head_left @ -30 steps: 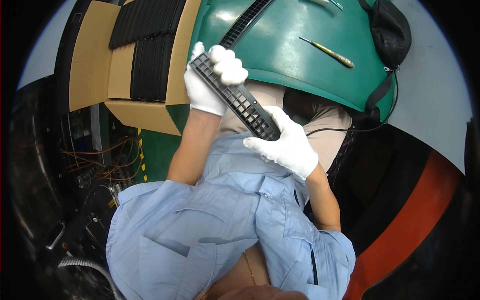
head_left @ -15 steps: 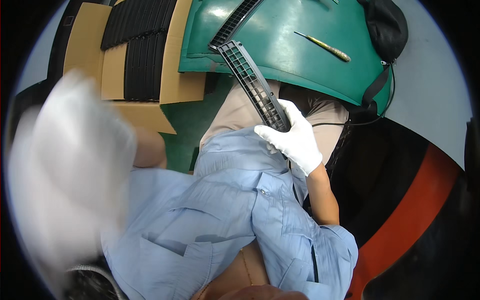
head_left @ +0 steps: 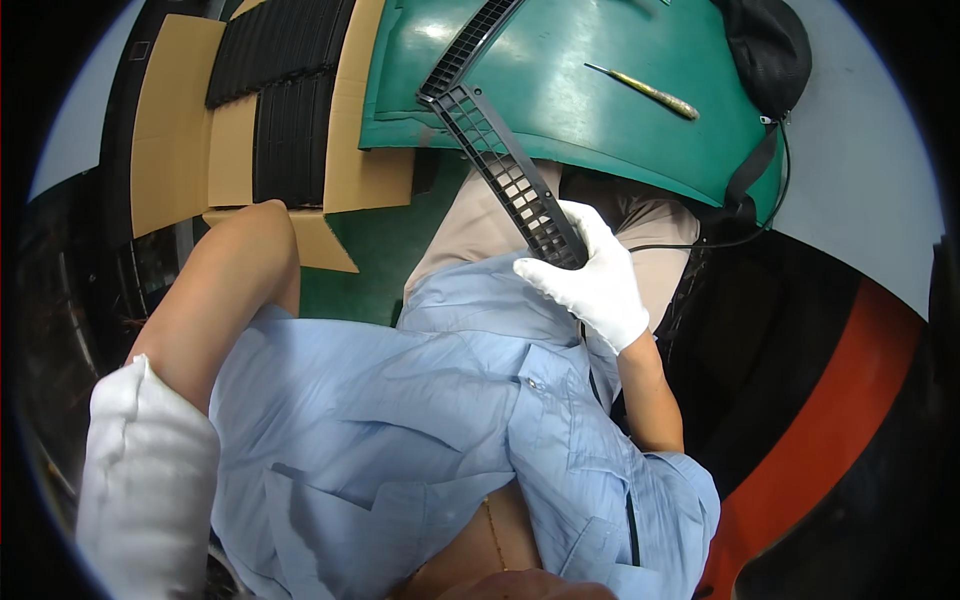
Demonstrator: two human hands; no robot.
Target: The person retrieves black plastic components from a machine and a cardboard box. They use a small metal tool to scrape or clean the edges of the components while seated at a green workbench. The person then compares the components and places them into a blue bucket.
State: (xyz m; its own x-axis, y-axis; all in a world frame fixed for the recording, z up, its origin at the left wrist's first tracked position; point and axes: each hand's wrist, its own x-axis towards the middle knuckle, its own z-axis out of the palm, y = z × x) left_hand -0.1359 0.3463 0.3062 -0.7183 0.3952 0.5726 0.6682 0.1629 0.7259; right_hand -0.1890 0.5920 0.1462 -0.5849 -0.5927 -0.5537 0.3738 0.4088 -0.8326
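My right hand [head_left: 598, 285], in a white glove, is closed around the near end of a black plastic grille [head_left: 510, 180], a long narrow strip with an open grid. It tilts up from my lap toward the table. Its far end meets a second black grille [head_left: 465, 50] lying on the green mat; whether the two are joined I cannot tell. My left arm is bent, the elbow out beside the carton, and my gloved left hand [head_left: 150, 480] is raised at the lower left. Its fingers do not show.
An open cardboard carton [head_left: 170, 120] at the left holds rows of black slatted parts [head_left: 290, 130]. A slim tool with a yellowish handle [head_left: 655, 95] lies on the green mat [head_left: 550, 90]. A black bag [head_left: 768, 60] with a strap and cable sits at the right.
My left hand, a blur in front of the carton before, has swung down and back to the lower left, baring the forearm. The right hand keeps its hold on the grille, nearly still.
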